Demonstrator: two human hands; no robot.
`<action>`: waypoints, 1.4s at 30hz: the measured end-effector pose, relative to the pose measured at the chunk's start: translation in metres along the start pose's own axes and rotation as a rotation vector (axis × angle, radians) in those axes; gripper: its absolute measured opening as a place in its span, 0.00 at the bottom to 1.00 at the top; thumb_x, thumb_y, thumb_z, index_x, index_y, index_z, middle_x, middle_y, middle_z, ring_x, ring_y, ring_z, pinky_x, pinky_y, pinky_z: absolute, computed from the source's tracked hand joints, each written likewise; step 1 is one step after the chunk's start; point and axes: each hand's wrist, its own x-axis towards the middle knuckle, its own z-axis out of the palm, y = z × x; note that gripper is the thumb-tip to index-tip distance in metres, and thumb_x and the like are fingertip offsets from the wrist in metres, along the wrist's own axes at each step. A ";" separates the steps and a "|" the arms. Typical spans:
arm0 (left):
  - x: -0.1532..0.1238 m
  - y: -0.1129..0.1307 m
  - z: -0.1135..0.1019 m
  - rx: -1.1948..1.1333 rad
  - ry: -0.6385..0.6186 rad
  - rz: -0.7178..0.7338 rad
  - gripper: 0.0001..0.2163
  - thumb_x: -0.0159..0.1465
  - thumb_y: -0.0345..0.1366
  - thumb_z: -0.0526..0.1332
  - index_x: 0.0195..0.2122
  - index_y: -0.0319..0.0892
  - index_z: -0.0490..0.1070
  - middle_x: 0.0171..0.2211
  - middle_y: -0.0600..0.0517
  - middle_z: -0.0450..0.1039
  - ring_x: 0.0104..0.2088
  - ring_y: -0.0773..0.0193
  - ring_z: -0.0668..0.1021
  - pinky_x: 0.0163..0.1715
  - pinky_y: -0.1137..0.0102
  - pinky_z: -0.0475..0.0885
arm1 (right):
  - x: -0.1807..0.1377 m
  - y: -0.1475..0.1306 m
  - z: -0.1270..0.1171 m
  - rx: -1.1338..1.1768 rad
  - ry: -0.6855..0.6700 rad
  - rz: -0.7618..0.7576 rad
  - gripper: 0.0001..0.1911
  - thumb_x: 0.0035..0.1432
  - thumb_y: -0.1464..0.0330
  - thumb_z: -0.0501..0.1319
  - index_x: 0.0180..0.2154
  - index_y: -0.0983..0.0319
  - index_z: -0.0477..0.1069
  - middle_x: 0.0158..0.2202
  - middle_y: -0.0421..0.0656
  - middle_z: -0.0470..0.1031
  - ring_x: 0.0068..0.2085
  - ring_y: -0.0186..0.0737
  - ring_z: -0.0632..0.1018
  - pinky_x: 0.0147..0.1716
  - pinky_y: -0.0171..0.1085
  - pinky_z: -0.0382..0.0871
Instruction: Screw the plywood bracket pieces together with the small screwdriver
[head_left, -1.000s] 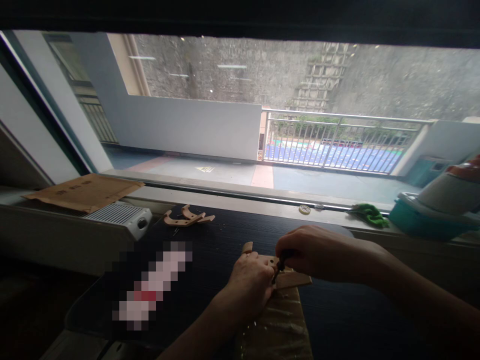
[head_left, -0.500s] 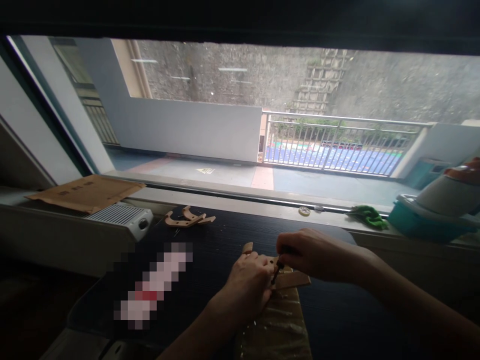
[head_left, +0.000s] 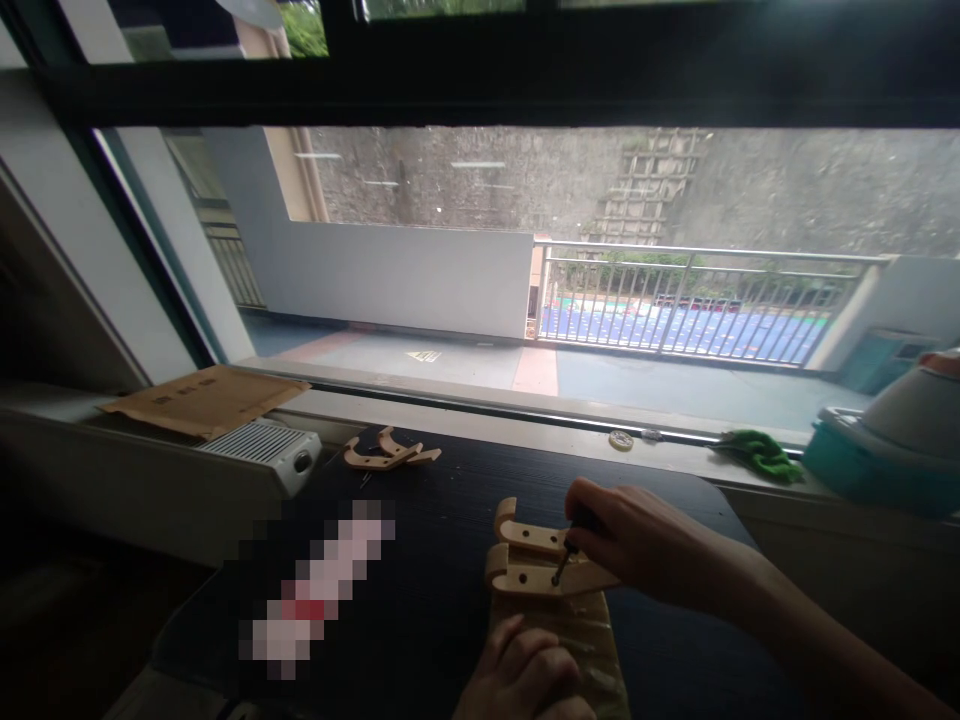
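Observation:
On a black tabletop lie two curved wooden pieces, stacked side by side with hooked left ends. My right hand is closed around a small dark screwdriver, whose tip rests on the nearer wooden piece. My left hand sits low at the frame's bottom, fingers curled, resting on a clear plastic bag that lies just below the wooden pieces. What, if anything, is inside those fingers is hidden.
More curved wooden parts lie at the table's far edge. A white heater-like box and brown cardboard sit left. A green cloth, a small roll and a teal tub stand on the windowsill.
My left hand has let go of the wooden pieces and drawn back toward me onto the plastic bag. The camera tilted up. My right hand stays with the screwdriver on the wood.

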 end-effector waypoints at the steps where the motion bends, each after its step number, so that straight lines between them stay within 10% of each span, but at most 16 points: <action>1: 0.004 -0.004 0.003 0.000 -0.004 -0.016 0.06 0.67 0.38 0.55 0.41 0.52 0.70 0.41 0.58 0.74 0.48 0.66 0.72 0.59 0.68 0.56 | 0.004 0.003 0.001 -0.002 0.008 0.002 0.05 0.61 0.65 0.52 0.35 0.59 0.63 0.26 0.37 0.69 0.26 0.33 0.66 0.25 0.33 0.51; 8: 0.058 -0.032 -0.018 -0.303 0.069 -0.123 0.05 0.59 0.36 0.63 0.37 0.49 0.75 0.36 0.55 0.76 0.38 0.64 0.76 0.44 0.72 0.69 | 0.032 0.025 0.000 0.047 0.060 0.066 0.06 0.59 0.65 0.53 0.36 0.60 0.66 0.28 0.39 0.71 0.27 0.33 0.67 0.26 0.33 0.54; 16: 0.123 -0.103 -0.068 -0.816 0.600 -0.748 0.13 0.60 0.42 0.56 0.28 0.38 0.71 0.26 0.51 0.72 0.31 0.63 0.74 0.36 0.70 0.70 | 0.036 0.038 0.011 0.269 0.068 0.091 0.07 0.57 0.63 0.55 0.34 0.59 0.66 0.28 0.38 0.73 0.28 0.32 0.69 0.26 0.31 0.58; 20: 0.106 -0.122 -0.045 -0.918 0.377 -0.669 0.15 0.62 0.43 0.56 0.28 0.37 0.72 0.27 0.50 0.71 0.32 0.63 0.73 0.36 0.71 0.69 | 0.037 0.041 0.017 0.318 0.092 0.076 0.08 0.59 0.63 0.53 0.34 0.60 0.67 0.27 0.37 0.72 0.28 0.33 0.69 0.27 0.31 0.59; 25: 0.076 -0.133 -0.028 -0.768 0.431 -0.825 0.18 0.61 0.48 0.56 0.41 0.39 0.72 0.40 0.47 0.73 0.43 0.57 0.74 0.44 0.68 0.68 | 0.043 0.044 0.022 0.256 0.110 0.094 0.06 0.57 0.64 0.55 0.34 0.58 0.67 0.26 0.37 0.72 0.27 0.33 0.69 0.26 0.31 0.57; 34: 0.065 -0.132 -0.040 -1.012 -0.164 -0.707 0.25 0.60 0.53 0.57 0.49 0.38 0.68 0.44 0.47 0.72 0.44 0.56 0.73 0.44 0.66 0.67 | 0.044 0.049 0.032 0.259 0.102 0.088 0.05 0.58 0.64 0.54 0.34 0.58 0.65 0.25 0.36 0.70 0.26 0.32 0.67 0.25 0.31 0.57; 42: 0.047 -0.148 -0.043 -0.993 -0.429 -0.708 0.58 0.36 0.36 0.76 0.65 0.53 0.41 0.61 0.50 0.57 0.61 0.49 0.60 0.61 0.54 0.49 | 0.044 0.052 0.032 0.260 0.118 0.086 0.08 0.60 0.61 0.53 0.33 0.58 0.64 0.28 0.38 0.70 0.28 0.33 0.68 0.26 0.31 0.60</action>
